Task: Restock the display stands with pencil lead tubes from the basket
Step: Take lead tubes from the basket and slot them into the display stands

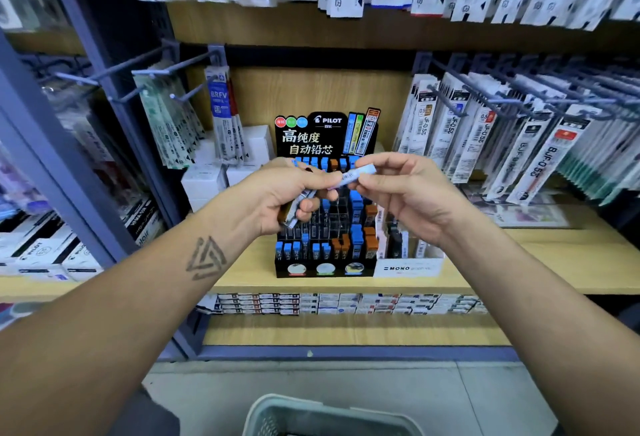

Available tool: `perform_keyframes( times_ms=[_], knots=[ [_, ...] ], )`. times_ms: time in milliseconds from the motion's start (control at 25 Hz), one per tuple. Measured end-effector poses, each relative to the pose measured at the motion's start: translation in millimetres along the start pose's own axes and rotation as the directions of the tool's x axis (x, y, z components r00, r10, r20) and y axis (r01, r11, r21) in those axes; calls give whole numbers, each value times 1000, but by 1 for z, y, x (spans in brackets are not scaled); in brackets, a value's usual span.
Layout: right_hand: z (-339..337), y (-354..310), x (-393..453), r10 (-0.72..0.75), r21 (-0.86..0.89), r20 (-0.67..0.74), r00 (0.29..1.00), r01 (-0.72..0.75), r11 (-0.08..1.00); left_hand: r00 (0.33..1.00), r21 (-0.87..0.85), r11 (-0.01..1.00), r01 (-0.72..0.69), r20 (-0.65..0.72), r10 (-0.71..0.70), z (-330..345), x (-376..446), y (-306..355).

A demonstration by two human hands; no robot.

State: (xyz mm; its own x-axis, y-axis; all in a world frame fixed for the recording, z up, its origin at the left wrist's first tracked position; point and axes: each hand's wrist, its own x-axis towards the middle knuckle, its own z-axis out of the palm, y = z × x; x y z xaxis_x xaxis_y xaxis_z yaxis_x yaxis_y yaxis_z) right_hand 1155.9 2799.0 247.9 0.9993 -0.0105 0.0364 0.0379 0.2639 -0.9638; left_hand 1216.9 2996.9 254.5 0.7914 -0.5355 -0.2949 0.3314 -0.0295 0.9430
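A black Pilot display stand (325,264) sits on the wooden shelf, its slots partly filled with blue and orange pencil lead tubes. Both hands hover in front of its upper rows. My left hand (284,193) grips a small bundle of lead tubes (294,210) in its curled fingers. My right hand (401,189) pinches one light blue lead tube (360,172) between thumb and fingers, and the tube's left end touches my left fingertips. A grey basket (322,415) shows at the bottom edge, on the floor below my arms.
A white Mono box (408,266) stands right of the stand. Pen refill packs (519,144) hang on hooks to the right, above and to the left (221,117). White boxes (204,179) are stacked behind, and flat boxes (346,304) line the lower shelf.
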Motion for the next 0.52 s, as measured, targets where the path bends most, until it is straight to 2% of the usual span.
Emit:
perform_keyframes(
  times_ms=[80,200,360,520],
  knots=[
    [-12,-6,-6,-21,-52,-17,1000,20,998,995,35,996,-77,-56,79,13,2,-1],
    [-25,-12,-14,-36,-111,-72,997,28,993,989,58,990,-131,-59,135,32,5,-3],
    [-46,-20,-16,-105,-235,-179,978,61,970,992,98,990,-100,-65,106,60,14,-7],
    [-73,-29,-16,-191,-284,-331,924,95,954,990,57,997,-58,-121,65,75,29,-9]
  ],
)
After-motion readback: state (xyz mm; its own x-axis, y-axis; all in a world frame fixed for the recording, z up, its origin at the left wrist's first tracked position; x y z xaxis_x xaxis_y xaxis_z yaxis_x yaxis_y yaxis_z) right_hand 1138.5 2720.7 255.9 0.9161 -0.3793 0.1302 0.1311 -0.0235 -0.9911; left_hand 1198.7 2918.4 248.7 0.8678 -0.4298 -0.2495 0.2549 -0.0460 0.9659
